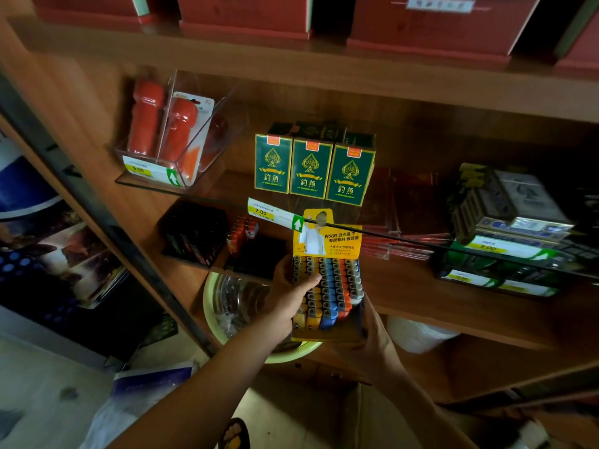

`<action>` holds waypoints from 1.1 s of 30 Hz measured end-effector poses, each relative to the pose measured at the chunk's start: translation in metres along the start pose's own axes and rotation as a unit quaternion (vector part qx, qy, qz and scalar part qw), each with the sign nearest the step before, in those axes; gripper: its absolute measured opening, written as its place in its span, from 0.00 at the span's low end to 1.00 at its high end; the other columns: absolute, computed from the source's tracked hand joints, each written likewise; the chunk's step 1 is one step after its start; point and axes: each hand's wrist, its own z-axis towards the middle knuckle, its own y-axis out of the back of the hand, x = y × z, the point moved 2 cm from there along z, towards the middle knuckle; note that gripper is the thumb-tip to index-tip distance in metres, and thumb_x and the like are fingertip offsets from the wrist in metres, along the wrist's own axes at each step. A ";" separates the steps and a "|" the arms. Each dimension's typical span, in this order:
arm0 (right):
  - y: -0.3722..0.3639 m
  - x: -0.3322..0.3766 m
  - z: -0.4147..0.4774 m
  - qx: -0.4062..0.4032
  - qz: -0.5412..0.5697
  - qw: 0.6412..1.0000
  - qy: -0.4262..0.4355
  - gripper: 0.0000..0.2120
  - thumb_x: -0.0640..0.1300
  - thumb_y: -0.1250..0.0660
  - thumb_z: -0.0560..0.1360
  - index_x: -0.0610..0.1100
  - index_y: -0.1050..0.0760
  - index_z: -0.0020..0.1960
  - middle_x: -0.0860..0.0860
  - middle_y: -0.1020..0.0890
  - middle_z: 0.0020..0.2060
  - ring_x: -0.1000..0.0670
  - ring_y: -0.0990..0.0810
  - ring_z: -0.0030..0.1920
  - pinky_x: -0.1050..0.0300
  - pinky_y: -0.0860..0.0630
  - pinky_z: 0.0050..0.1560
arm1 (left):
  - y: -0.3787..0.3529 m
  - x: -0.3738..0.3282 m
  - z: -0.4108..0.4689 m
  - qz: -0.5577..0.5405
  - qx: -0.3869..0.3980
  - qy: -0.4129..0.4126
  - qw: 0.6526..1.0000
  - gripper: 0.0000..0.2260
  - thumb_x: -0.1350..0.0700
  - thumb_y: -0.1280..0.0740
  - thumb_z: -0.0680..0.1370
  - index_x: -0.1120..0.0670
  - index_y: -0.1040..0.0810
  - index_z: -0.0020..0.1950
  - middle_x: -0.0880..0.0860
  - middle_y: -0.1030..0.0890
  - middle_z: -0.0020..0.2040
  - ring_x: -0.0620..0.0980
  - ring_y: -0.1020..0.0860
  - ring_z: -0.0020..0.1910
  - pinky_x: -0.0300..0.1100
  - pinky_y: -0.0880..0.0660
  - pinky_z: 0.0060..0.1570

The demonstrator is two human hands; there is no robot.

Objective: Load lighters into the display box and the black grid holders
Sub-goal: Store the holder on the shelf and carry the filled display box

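Note:
A yellow display box with rows of yellow, blue, orange and grey lighters is held in front of the wooden shelf. My left hand grips its left side, thumb lying across the lighter tops. My right hand supports the box from below and the right, fingers curled at its bottom corner. Two black grid holders sit on the shelf to the left: one at the far left and one beside it with a few orange lighters at its back.
Green card boxes stand on a clear riser above the holders. A clear case with red items is upper left, stacked packs right. A green basin sits on the lower shelf under the box.

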 end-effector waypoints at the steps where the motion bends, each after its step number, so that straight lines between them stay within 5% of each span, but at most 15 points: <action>1: -0.002 -0.001 -0.001 -0.014 -0.015 1.000 0.003 0.52 0.54 0.18 0.66 0.54 0.44 0.82 0.57 0.26 0.71 0.49 0.25 0.69 0.42 0.21 0.64 | 0.000 0.001 0.001 0.006 -0.006 0.007 1.000 0.33 0.52 0.20 0.71 0.44 0.30 0.72 0.49 0.17 0.60 0.51 0.19 0.59 0.54 0.23 0.58; 4: -0.007 -0.001 -0.002 -0.040 -0.044 0.998 0.008 0.49 0.50 0.18 0.67 0.57 0.42 0.80 0.61 0.26 0.69 0.54 0.25 0.68 0.54 0.21 0.63 | 0.002 0.004 0.002 0.029 -0.013 0.026 0.999 0.37 0.41 0.17 0.63 0.44 0.29 0.67 0.50 0.17 0.59 0.51 0.19 0.58 0.56 0.23 0.60; 6: -0.009 0.000 -0.002 -0.046 -0.047 0.998 0.016 0.49 0.47 0.18 0.67 0.59 0.42 0.79 0.62 0.26 0.68 0.56 0.25 0.68 0.61 0.22 0.62 | 0.005 0.002 0.001 0.044 -0.012 0.026 0.999 0.32 0.44 0.18 0.68 0.45 0.32 0.65 0.50 0.19 0.58 0.49 0.20 0.57 0.49 0.24 0.53; 12: -0.017 0.003 -0.001 -0.067 -0.047 0.996 0.020 0.48 0.50 0.18 0.68 0.55 0.41 0.80 0.60 0.26 0.69 0.56 0.26 0.69 0.60 0.22 0.63 | 0.010 -0.007 0.000 0.084 0.007 0.016 0.996 0.26 0.48 0.23 0.75 0.46 0.34 0.66 0.48 0.22 0.57 0.42 0.24 0.50 0.39 0.30 0.41; 15: -0.023 0.006 0.000 -0.087 -0.042 0.995 0.021 0.48 0.50 0.18 0.67 0.54 0.40 0.80 0.60 0.25 0.68 0.56 0.26 0.68 0.63 0.23 0.62 | 0.012 -0.010 0.001 0.096 0.015 0.018 0.995 0.28 0.41 0.25 0.75 0.43 0.34 0.70 0.46 0.23 0.59 0.44 0.25 0.54 0.43 0.29 0.48; 20: -0.027 0.006 0.006 -0.102 -0.040 0.994 0.020 0.51 0.62 0.22 0.65 0.55 0.43 0.81 0.57 0.27 0.70 0.55 0.27 0.70 0.47 0.21 0.65 | 0.016 -0.012 0.004 0.102 0.021 0.012 0.994 0.29 0.32 0.40 0.80 0.42 0.35 0.78 0.48 0.26 0.71 0.52 0.28 0.68 0.50 0.32 0.63; 23: -0.030 0.010 0.008 -0.113 -0.044 0.992 0.028 0.51 0.56 0.19 0.66 0.51 0.42 0.81 0.57 0.27 0.70 0.56 0.27 0.70 0.53 0.22 0.66 | 0.020 -0.011 0.004 0.098 0.016 0.018 0.995 0.28 0.31 0.47 0.81 0.40 0.36 0.78 0.50 0.27 0.74 0.55 0.28 0.72 0.60 0.34 0.73; 27: -0.033 0.011 0.012 -0.123 -0.061 0.990 0.020 0.50 0.47 0.17 0.66 0.47 0.40 0.80 0.56 0.27 0.69 0.57 0.28 0.69 0.69 0.28 0.63 | 0.028 -0.011 -0.002 0.140 0.009 0.015 0.990 0.35 0.26 0.52 0.79 0.42 0.41 0.82 0.49 0.35 0.80 0.56 0.35 0.77 0.61 0.39 0.76; 30: -0.034 0.010 0.017 -0.126 -0.071 0.989 0.017 0.49 0.47 0.17 0.66 0.44 0.39 0.80 0.52 0.26 0.69 0.55 0.27 0.69 0.69 0.28 0.63 | 0.044 0.003 0.000 0.164 0.013 0.001 0.986 0.35 0.28 0.52 0.79 0.42 0.41 0.82 0.50 0.34 0.79 0.56 0.29 0.73 0.56 0.26 0.67; 33: -0.034 0.003 0.022 -0.125 -0.083 0.988 0.018 0.48 0.51 0.18 0.66 0.46 0.38 0.79 0.51 0.26 0.69 0.53 0.27 0.70 0.49 0.22 0.65 | 0.060 0.010 -0.005 0.143 0.000 -0.009 0.990 0.18 0.45 0.47 0.87 0.47 0.30 0.74 0.53 0.23 0.65 0.51 0.20 0.58 0.45 0.22 0.45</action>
